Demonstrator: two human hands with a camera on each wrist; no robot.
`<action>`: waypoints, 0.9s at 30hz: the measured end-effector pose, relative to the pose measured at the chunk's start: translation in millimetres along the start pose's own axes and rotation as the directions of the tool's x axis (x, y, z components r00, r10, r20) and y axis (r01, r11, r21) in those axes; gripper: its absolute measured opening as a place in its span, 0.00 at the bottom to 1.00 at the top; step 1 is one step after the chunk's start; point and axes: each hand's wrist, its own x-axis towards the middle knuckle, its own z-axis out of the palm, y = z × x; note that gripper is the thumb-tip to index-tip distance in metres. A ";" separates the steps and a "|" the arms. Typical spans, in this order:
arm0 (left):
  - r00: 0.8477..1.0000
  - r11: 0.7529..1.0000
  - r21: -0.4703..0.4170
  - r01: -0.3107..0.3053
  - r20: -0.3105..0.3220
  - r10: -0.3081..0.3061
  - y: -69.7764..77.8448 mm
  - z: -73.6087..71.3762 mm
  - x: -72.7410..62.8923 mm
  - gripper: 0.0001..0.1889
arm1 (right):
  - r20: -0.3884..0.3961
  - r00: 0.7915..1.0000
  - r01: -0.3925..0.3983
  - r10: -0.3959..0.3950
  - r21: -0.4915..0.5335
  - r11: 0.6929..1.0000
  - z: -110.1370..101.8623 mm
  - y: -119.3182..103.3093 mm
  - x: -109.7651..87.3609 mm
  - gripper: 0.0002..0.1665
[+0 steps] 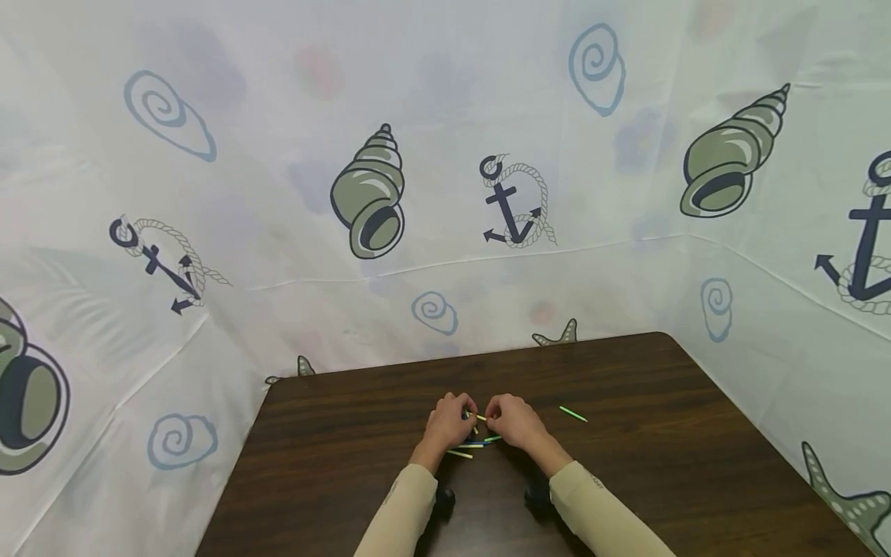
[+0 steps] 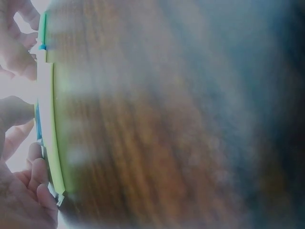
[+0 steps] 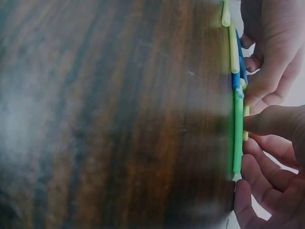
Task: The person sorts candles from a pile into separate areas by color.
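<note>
Both hands work close together over thin coloured sticks on the dark wooden table [image 1: 362, 418]. My right hand [image 1: 517, 422] pinches a light yellow stick [image 3: 246, 123] between thumb and fingers, and this stick points toward the left hand. My left hand [image 1: 448, 422] has its thumb and index finger curled in a pinch at the other end, partly hiding what it holds. Beneath the left hand lie a blue stick [image 3: 242, 59] and a yellow-green stick [image 2: 56, 138]. A green stick [image 3: 238, 136] lies under the right hand's fingers.
A separate bright green stick [image 1: 574, 414] lies to the right of the hands. Another pale yellow stick [image 1: 460, 454] is nearest the left wrist. Behind the table hangs a white cloth [image 1: 445, 93] printed with shells and anchors.
</note>
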 end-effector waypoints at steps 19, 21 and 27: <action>1.000 0.999 -0.047 0.005 0.014 -0.004 -16.5 10.4 10.0 0.04 | 0.001 1.000 -0.007 0.007 -0.049 0.999 1.4 3.2 0.8 0.04; 1.000 0.999 -0.053 0.010 0.017 -0.009 -16.9 9.6 10.5 0.04 | 0.005 1.000 -0.010 0.010 -0.041 0.999 -0.1 4.5 0.9 0.04; 1.000 0.998 -0.065 0.005 0.021 -0.004 -20.0 9.5 12.3 0.07 | -0.004 1.000 -0.027 0.027 -0.030 0.999 -8.6 9.9 -1.5 0.04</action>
